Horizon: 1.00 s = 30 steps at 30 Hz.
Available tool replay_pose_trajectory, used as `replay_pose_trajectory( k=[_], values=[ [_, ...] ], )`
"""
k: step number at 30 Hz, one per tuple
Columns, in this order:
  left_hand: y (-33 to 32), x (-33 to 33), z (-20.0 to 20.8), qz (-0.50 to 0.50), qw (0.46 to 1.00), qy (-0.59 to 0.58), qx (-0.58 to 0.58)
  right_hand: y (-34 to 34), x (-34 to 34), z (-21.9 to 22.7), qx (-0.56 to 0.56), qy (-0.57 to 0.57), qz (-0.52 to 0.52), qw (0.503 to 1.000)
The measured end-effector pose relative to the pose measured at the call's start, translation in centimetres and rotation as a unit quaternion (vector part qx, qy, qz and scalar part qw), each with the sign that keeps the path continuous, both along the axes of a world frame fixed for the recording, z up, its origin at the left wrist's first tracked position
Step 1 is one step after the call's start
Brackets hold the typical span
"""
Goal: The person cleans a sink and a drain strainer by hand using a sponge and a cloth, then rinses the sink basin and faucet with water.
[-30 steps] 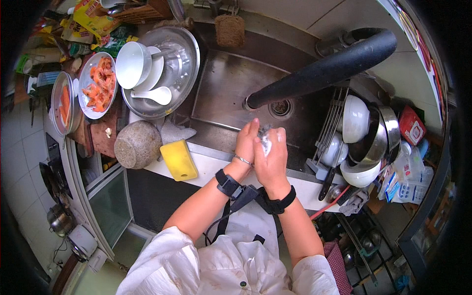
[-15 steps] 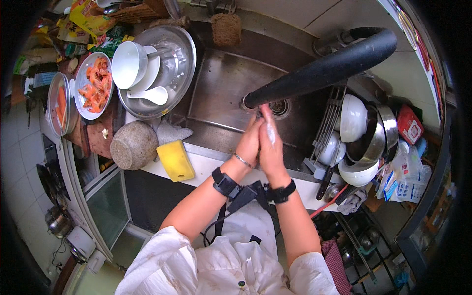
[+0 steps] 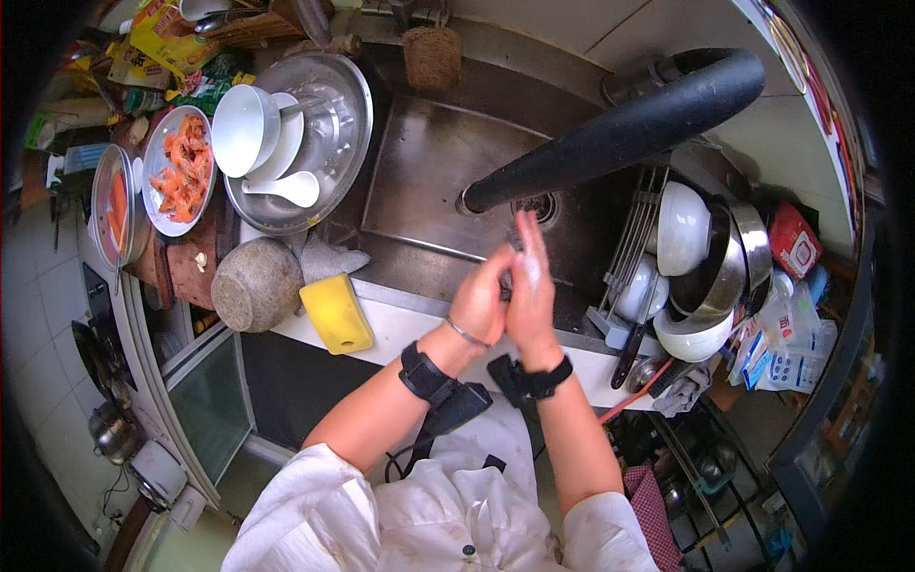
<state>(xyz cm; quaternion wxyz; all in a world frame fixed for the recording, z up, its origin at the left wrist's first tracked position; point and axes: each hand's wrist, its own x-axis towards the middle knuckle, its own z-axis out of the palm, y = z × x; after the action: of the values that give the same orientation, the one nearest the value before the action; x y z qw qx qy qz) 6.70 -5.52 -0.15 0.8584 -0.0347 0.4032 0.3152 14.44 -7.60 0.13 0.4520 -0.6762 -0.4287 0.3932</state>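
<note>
Over the front of the metal sink (image 3: 410, 181), my left hand (image 3: 481, 297) and my right hand (image 3: 531, 296) are pressed palm against palm. The fingers of the right hand are stretched out and point away from me. Those of the left lie against it, partly hidden. A white smear like foam shows on the right hand near the thumb. Something small and dark shows by the fingers; I cannot make out what it is. Just beyond the fingertips is the sink drain (image 3: 536, 207). Above it slants a thick black faucet (image 3: 620, 133), its mouth left of the drain.
At left stand a steel basin (image 3: 348, 143) with a white bowl (image 3: 246, 129) and spoon (image 3: 295, 188), a plate of shrimp (image 3: 181, 181), a stone mortar (image 3: 255, 286) and a yellow sponge (image 3: 336, 315). White bowls (image 3: 683, 229), a rack (image 3: 629, 257) and a knife (image 3: 629, 355) crowd the right.
Both hands have drawn slightly back from the faucet mouth toward me. The palms have slid against each other, and the wrists stand a little farther apart. The view has shifted slightly.
</note>
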Motion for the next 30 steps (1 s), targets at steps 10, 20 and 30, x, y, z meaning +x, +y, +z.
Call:
replay_pose_trajectory(
  k=[10, 20, 30],
  values=[
    [1.2, -0.5, 0.4, 0.077, 0.995, -0.065, -0.017, -0.2, -1.0, 0.4, 0.009, 0.125, -0.001, 0.992],
    [0.1, -0.1, 0.3, -0.063, 0.991, -0.007, 0.119, 0.3, 1.7, -0.6, -0.070, 0.111, -0.089, 0.987],
    [1.6, -0.5, -2.0, -0.170, 0.849, 0.327, 0.378, -0.5, 3.2, -0.2, -0.051, 0.101, -0.110, 0.987]
  ],
)
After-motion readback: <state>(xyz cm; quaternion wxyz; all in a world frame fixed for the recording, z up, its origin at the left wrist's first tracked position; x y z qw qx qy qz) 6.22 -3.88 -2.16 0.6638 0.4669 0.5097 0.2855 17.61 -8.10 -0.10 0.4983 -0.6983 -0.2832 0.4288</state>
